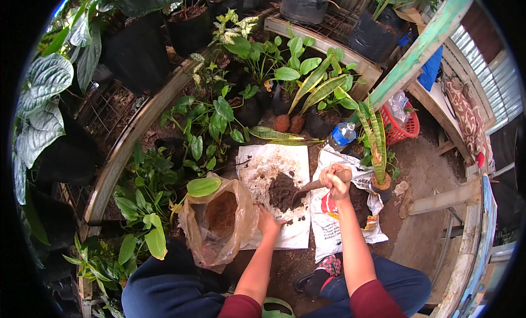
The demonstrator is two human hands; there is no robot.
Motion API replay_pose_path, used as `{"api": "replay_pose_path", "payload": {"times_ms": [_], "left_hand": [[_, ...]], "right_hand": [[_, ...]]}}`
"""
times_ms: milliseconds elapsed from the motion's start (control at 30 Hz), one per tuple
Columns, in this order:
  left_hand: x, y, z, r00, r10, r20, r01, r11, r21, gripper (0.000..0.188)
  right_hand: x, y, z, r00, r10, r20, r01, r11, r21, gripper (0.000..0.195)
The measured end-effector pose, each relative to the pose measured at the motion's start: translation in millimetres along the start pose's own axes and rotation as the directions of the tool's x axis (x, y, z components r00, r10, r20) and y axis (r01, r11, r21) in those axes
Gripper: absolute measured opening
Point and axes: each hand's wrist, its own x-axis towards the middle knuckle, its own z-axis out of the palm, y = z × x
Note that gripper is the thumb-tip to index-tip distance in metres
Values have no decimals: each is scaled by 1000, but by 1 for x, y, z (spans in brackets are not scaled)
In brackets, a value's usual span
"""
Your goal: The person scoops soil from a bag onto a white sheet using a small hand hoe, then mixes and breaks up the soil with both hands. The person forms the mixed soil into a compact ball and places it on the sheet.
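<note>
My right hand (335,180) is closed around the wooden handle of a small hand trowel (315,185). The trowel's curved metal blade meets a heap of dark, moist soil (282,190) on a flattened white sack (273,159). Low over the same sack, my left hand (269,221) has its thumb spread and lies against the side of a clear plastic bag (246,229). Some of its fingers are hidden at the bag, so a grip cannot be made out. Brown material (222,213) shows inside the bag. To the right lies an opened printed sack (326,235) with dark soil (358,201) in its mouth.
A water bottle (343,135) and a potted snake plant (380,161) stand beyond the printed sack. Uprooted snake plants (289,122) lie behind the white sack. Leafy plants (213,116) crowd the left, along a wooden beam (135,124). A red basket (398,122) is farther right.
</note>
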Motion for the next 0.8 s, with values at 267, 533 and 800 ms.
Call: {"api": "replay_pose_path", "payload": {"times_ms": [267, 533, 800], "left_hand": [[30, 21, -40, 869, 494, 32, -494, 869, 23, 20], [99, -71, -62, 644, 756, 118, -762, 621, 183, 34], [90, -130, -39, 715, 674, 186, -666, 738, -113, 99]], "right_hand": [[-10, -30, 27, 975, -174, -136, 174, 985, -8, 15], [-22, 12, 82, 926, -347, -151, 309, 924, -226, 12], [14, 8, 81, 947, -151, -283, 167, 985, 35, 16]]}}
